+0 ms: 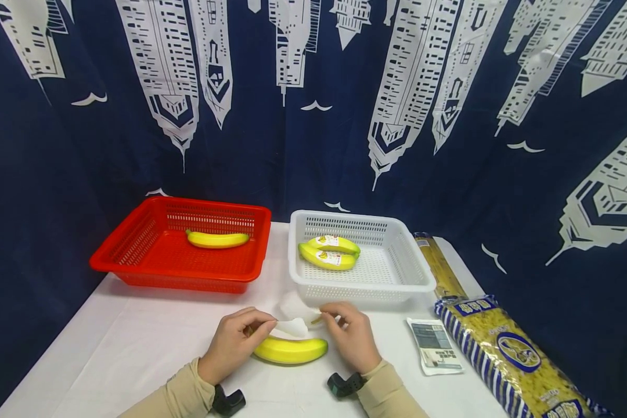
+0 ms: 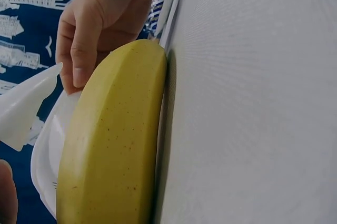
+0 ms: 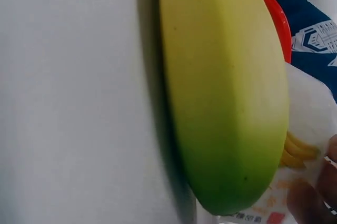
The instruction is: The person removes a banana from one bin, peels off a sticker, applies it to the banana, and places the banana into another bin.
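A yellow banana (image 1: 291,351), greenish at its right end, lies on the white table between both hands. My left hand (image 1: 236,338) is just above its left end and pinches a curled white paper piece (image 1: 294,328) between thumb and fingers. Over the other end, my right hand (image 1: 352,335) pinches a white label (image 3: 308,103) by its edge. Printed bananas and orange lettering show on that label in the right wrist view. In the left wrist view the banana (image 2: 113,145) hides part of what lies behind it.
At the back left, a red basket (image 1: 183,280) holds one banana (image 1: 217,240). Beside it a white basket (image 1: 366,290) holds two labelled bananas (image 1: 331,259). On the right lie a small printed packet (image 1: 436,347), a pasta bag (image 1: 517,354) and a long yellowish package (image 1: 440,267).
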The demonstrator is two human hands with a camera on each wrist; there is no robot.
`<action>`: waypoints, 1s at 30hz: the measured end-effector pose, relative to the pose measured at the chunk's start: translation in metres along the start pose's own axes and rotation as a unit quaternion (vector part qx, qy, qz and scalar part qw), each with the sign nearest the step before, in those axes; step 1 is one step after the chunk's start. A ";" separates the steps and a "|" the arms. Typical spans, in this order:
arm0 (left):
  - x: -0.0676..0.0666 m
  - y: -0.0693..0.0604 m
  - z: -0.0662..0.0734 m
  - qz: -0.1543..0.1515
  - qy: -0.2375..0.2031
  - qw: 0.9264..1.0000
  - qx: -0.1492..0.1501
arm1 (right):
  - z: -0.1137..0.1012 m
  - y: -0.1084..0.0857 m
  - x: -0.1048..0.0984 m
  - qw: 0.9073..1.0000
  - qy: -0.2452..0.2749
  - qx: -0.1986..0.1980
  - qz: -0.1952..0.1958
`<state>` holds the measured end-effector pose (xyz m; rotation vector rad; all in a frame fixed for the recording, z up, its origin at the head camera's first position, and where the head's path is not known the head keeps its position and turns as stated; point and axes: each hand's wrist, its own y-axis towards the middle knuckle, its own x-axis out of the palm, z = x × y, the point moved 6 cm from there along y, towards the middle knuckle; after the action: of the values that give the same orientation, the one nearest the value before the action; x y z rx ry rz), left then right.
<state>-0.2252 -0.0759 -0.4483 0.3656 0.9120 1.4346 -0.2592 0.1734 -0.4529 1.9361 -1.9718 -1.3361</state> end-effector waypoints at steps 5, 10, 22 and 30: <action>0.001 -0.001 0.000 -0.014 -0.016 0.999 -0.028 | -0.006 -0.001 0.002 0.999 0.028 -0.024 -0.006; 0.002 -0.001 0.000 -0.023 -0.020 0.999 -0.038 | -0.013 -0.002 0.003 0.997 0.064 -0.051 -0.017; 0.001 0.000 0.003 -0.011 -0.015 1.000 0.003 | -0.023 -0.010 0.018 0.981 0.126 -0.087 -0.119; 0.003 0.000 0.002 -0.024 -0.014 1.000 0.004 | -0.041 -0.007 0.015 0.980 0.130 -0.105 -0.111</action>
<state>-0.2236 -0.0726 -0.4477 0.3667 0.8989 1.3802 -0.2322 0.1410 -0.4387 2.1463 -1.4724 -1.2027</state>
